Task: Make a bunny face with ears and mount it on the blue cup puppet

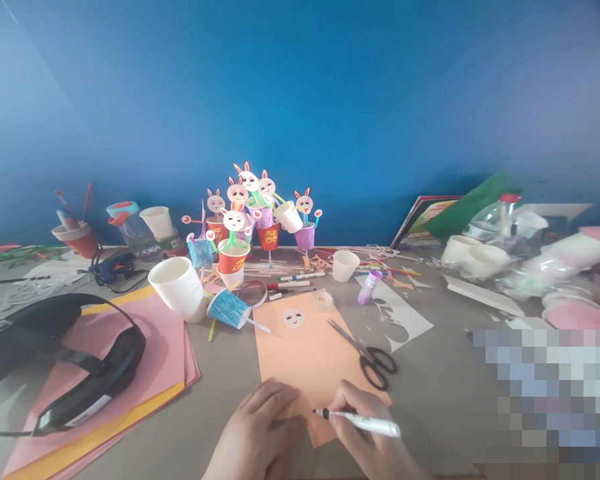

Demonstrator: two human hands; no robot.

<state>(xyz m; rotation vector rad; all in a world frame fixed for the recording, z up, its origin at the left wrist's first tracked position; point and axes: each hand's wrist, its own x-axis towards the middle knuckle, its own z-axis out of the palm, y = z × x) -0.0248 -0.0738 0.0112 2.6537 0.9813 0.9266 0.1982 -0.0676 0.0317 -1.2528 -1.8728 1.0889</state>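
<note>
My right hand (363,427) grips a white marker (370,423), its dark tip pointing left just over the lower part of an orange sheet of paper (300,360). On the sheet's lower left edge lies my left hand (260,427), fingers stretched over the paper and holding nothing. A small white paper disc with a drawn face (293,319) sits near the top of the sheet. Black-handled scissors (365,353) lie across its right edge, blades partly apart. A roll of clear tape (323,300) rests at the top right corner.
Paper-cup rabbit figures (234,227) stand along the wall. Left are stacked white cups (177,287), a blue-coloured cup (230,309), and a black headset (90,353) on pink paper (165,347). A purple glue stick (369,288) and white paper scrap (400,317) lie right.
</note>
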